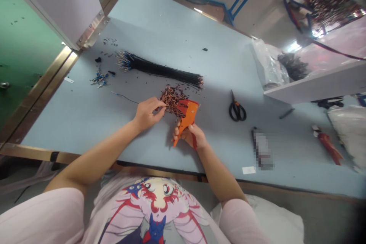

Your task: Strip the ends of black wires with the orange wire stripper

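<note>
My left hand (150, 113) pinches a thin black wire (126, 97), whose blue-tipped end trails out to the left over the table. The wire's other end is near the jaws of an orange and red wire stripper (188, 113). Around the stripper's handles my right hand (190, 135) is closed, with the jaws pointing up and left. Just beyond both hands lies a heap of short copper and black scraps (172, 97). Behind that heap stretches a thick bundle of black wires (166, 70), its left ends fanned out with blue and metal tips.
Several loose blue-tipped pieces (99, 78) lie at the left. Black-handled scissors (237, 110) and a pixelated flat object (262, 149) are on the right, with red-handled pliers (328, 145) farther out. A shelf edge (309, 85) with plastic bags overhangs the right side; a pale panel (61, 4) stands upper left.
</note>
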`<state>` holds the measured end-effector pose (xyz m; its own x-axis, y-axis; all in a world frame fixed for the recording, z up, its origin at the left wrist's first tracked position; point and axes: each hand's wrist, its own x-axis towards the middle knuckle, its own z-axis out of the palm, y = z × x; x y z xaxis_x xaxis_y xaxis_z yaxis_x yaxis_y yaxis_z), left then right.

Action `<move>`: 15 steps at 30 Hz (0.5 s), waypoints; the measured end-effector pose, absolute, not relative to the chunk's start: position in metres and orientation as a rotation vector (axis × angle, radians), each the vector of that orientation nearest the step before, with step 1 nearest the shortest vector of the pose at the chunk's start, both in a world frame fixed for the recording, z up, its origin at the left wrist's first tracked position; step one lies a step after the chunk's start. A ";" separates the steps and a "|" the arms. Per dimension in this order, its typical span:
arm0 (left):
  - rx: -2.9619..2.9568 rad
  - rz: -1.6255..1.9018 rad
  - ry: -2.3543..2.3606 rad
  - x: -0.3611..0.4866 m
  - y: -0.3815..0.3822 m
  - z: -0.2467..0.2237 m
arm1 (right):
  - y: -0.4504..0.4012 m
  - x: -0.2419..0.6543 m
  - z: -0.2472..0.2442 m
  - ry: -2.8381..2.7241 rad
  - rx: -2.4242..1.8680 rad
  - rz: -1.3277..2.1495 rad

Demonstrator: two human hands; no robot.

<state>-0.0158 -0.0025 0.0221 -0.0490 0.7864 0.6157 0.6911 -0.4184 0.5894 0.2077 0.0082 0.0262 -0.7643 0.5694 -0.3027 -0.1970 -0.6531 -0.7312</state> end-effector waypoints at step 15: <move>2.167 1.582 1.525 -0.014 -0.002 0.023 | 0.004 0.208 0.015 -1.056 -0.644 2.434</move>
